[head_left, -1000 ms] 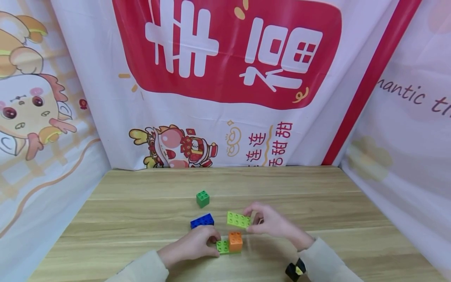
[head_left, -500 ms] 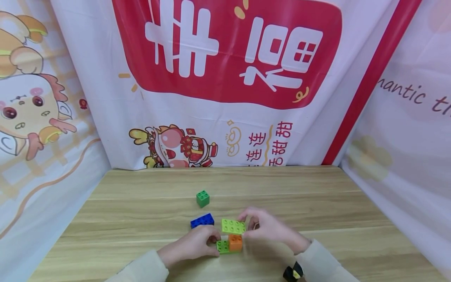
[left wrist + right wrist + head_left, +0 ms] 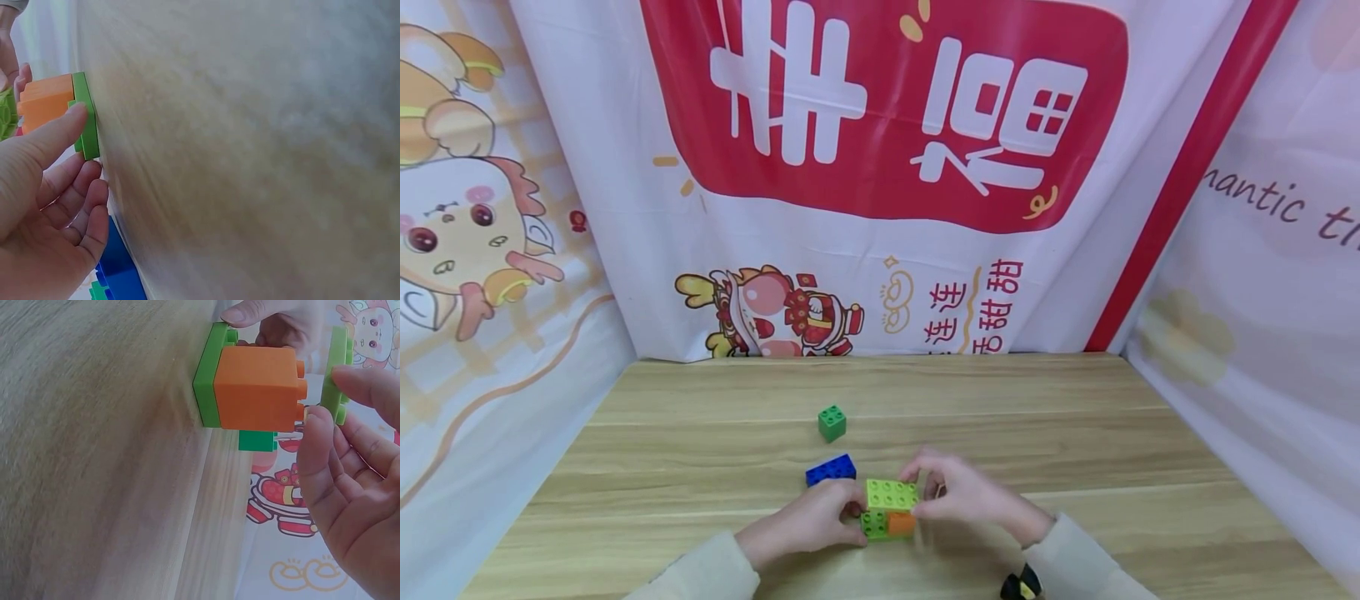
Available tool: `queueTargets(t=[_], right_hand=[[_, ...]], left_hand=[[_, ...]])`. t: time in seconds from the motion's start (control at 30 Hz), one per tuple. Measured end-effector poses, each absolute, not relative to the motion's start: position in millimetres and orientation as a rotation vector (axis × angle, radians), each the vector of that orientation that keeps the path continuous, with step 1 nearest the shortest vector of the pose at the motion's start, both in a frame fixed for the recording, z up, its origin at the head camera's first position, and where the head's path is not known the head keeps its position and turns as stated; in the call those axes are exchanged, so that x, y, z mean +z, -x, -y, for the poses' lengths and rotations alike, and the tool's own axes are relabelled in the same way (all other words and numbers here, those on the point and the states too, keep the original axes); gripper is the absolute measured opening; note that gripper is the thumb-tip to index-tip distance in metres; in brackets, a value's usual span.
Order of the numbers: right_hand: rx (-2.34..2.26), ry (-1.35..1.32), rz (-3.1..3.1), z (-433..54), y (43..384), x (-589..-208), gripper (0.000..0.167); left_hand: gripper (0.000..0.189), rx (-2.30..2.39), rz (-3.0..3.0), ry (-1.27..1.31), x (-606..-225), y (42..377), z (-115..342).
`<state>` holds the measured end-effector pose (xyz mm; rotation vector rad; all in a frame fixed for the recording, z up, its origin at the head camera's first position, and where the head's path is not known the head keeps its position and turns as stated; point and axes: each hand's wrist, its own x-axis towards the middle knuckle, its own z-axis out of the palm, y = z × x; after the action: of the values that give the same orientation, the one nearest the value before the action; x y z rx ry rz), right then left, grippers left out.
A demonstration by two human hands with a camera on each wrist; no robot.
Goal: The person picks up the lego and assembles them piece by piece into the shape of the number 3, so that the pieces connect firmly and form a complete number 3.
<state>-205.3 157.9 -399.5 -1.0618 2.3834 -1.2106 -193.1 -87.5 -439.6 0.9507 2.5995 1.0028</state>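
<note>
A flat lime-green building plate (image 3: 873,524) lies on the table with an orange brick (image 3: 901,524) mounted on its right end. My left hand (image 3: 820,518) pinches that plate's left end between thumb and fingers. Just over the orange brick, a second lime plate (image 3: 891,494) is held level by my right hand (image 3: 962,493), thumb and fingertips at its right end. In the right wrist view a gap shows between this held plate (image 3: 333,375) and the studs of the orange brick (image 3: 256,387).
Behind my left hand lies a blue brick (image 3: 830,469), partly hidden by it. Farther back stands a small green brick (image 3: 832,423). Printed cloth (image 3: 880,292) hangs at the table's (image 3: 1037,400) back and sides.
My right hand has carried its lime plate leftward and toward me, from the right of the orange brick to over it. The left hand stays on the lower plate.
</note>
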Motion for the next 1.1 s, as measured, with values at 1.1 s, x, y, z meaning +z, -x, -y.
queueTargets(t=[1.1], right_hand=[[-1.098,1.045,-2.424,-154.4,207.8,-406.4,0.029]], left_hand=[[0.023,0.995,-2.673,-0.917,-442.3,191.9,86.8]])
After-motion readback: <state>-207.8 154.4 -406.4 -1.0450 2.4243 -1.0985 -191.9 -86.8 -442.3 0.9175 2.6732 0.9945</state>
